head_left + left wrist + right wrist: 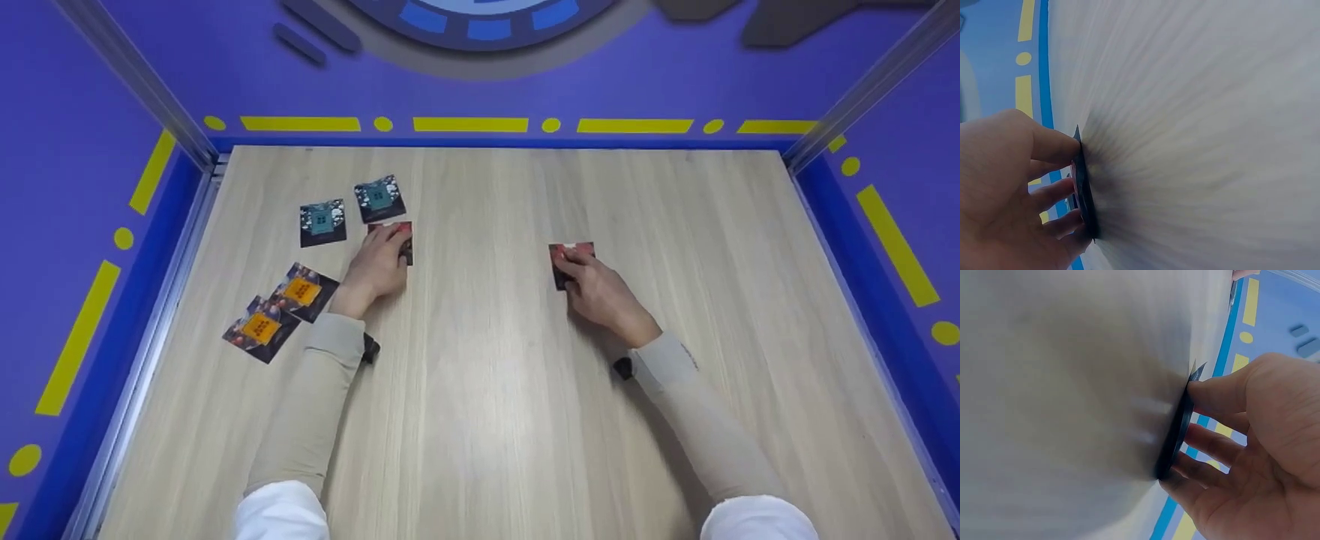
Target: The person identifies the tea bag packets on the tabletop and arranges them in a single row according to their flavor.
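My left hand [377, 264] grips a small square red-and-black packet [406, 229] at the left of the table. In the left wrist view, thumb and fingers hold opposite edges of this dark, thin packet [1086, 188], low against the tabletop. Farther right, my right hand [602, 291] holds a similar red-and-black packet [559, 279]. The right wrist view shows its dark underside [1176, 433] between thumb and fingers, close to the table. Fingers cover much of both packets' printed faces. A teal-and-black packet [379, 196] lies just beyond the left hand.
Another teal-and-black packet [322, 220] lies to the left. Two orange-and-black packets [301, 290] overlap at their corners beside the left wrist. The wooden table [480, 390] is bordered by purple-blue panels [480, 97] with yellow marks at the back and both sides.
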`<state>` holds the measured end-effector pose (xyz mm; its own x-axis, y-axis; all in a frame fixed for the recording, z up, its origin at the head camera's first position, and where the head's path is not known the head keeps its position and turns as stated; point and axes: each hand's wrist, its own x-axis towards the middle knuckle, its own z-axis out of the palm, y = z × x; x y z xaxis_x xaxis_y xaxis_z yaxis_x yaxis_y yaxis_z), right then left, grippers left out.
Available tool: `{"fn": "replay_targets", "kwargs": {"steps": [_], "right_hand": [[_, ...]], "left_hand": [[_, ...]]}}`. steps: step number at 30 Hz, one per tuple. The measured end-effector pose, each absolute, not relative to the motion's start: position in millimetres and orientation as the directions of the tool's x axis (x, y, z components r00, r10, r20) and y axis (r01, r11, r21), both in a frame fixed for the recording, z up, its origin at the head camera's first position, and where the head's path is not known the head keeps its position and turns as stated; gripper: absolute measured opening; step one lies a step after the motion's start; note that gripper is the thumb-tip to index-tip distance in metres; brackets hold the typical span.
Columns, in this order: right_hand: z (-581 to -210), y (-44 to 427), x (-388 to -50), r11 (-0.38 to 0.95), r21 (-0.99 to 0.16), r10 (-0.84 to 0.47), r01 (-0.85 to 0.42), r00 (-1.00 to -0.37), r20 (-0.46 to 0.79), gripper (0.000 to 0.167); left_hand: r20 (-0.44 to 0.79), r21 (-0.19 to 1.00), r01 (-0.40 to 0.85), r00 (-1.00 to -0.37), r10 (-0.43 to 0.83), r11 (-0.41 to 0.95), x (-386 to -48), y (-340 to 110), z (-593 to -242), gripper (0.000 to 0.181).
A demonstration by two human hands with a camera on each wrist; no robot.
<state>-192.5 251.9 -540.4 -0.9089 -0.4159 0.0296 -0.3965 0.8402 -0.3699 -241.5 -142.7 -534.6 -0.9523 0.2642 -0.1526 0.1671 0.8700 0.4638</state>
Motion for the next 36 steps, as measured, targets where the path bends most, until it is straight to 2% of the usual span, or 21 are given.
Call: {"fn": "replay_targets", "kwargs": {"steps": [13, 22, 36], "right_hand": [[-540, 282, -174, 0.829, -0.445, -0.383, -0.337, -0.924, -0.014, 0.051], [-546, 312, -161, 0.816, -0.485, -0.36, -0.314, -0.933, 0.0, 0.051], [-536, 357, -144, 0.84, -0.479, -0.306, -0.256, -0.952, -0.029, 0.053]], "left_hand": [[-0.142, 0.478, 0.16, -0.956, 0.255, 0.864, -240, -143, -535, 0.054], [-0.146, 0.473, 0.172, -0.952, 0.27, 0.864, -241, -144, -535, 0.055], [-0.146, 0.469, 0.166, -0.954, 0.261, 0.868, -240, -142, -536, 0.054]]}}
